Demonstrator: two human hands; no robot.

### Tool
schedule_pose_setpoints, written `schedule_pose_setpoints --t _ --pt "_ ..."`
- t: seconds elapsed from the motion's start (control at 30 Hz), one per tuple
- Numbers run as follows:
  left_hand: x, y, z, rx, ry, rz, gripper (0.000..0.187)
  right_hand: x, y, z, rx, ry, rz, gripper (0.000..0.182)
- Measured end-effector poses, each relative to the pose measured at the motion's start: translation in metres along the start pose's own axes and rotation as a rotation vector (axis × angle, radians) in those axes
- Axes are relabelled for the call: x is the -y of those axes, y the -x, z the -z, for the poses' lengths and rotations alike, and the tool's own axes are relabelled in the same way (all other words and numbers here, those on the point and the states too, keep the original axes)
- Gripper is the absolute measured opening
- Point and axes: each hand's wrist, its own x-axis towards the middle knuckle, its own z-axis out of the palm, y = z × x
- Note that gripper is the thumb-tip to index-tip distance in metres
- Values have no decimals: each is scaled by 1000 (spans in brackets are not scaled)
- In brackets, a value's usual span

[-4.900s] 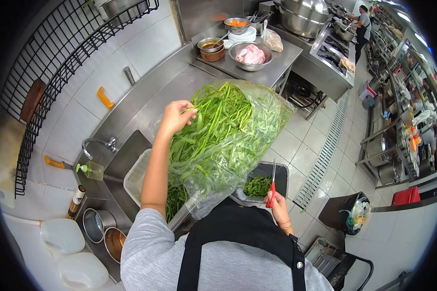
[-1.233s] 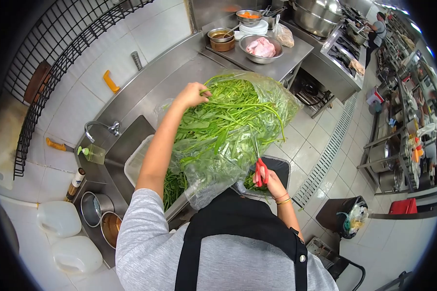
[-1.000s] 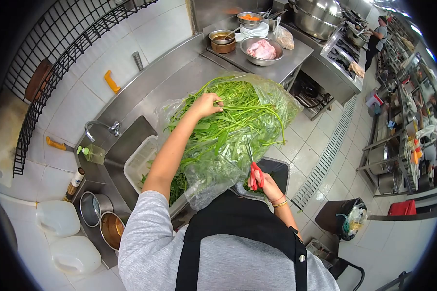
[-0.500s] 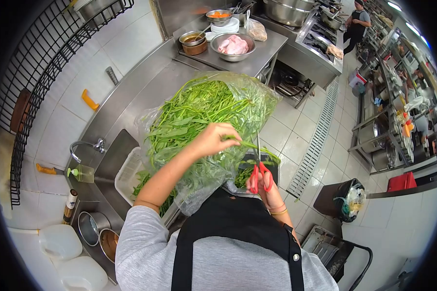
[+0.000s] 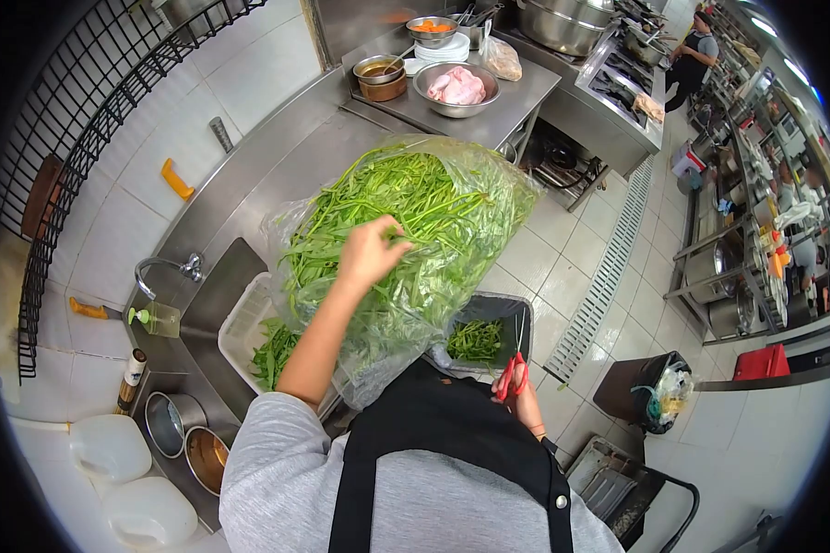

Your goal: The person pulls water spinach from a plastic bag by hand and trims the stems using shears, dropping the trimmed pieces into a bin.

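Note:
My left hand (image 5: 371, 252) is over the heap of long-stemmed leafy greens (image 5: 406, 184), its thumb and fingers apart with nothing visible between them. Whether the fingertips touch the stems is hard to see. A large clear plastic bag (image 5: 489, 212) lies open around the heap at the counter's edge. Lower right, my right hand (image 5: 526, 405) grips red-handled scissors (image 5: 507, 376), the blades pointing away from me. Below those blades stands a dark bin (image 5: 516, 309) with cut stems (image 5: 475, 339) in it. Left of the bag, a white plastic basket (image 5: 235, 336) contains more greens (image 5: 275, 355).
A sink (image 5: 217, 295) with a tap (image 5: 191, 267) is at left, near metal pots (image 5: 171, 424). Beyond the bag, a steel bowl (image 5: 433, 103) of raw meat stands on a counter. A bagged trash bin (image 5: 632, 392) stands right; another person (image 5: 696, 55) is far back.
My left hand has moved left, away from the scissors and back over the heap, without the stems it held. The scissors have moved down and right, uncovering the bin.

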Motion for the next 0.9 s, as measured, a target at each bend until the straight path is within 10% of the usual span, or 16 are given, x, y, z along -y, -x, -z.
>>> schedule_pose_setpoints --t 0.4,0.6,0.7,0.9 --pt "59 -11 23 -67 -219 -138 29 30 -35 -31 215 257 303 44" --pt "137 89 115 442 -228 337 56 31 -30 -25 194 288 292 43" --pt "114 119 95 176 -746 508 66 25 -34 -21 167 249 219 44" --pt "65 35 14 -190 44 -148 31 27 -46 -35 228 310 214 46"
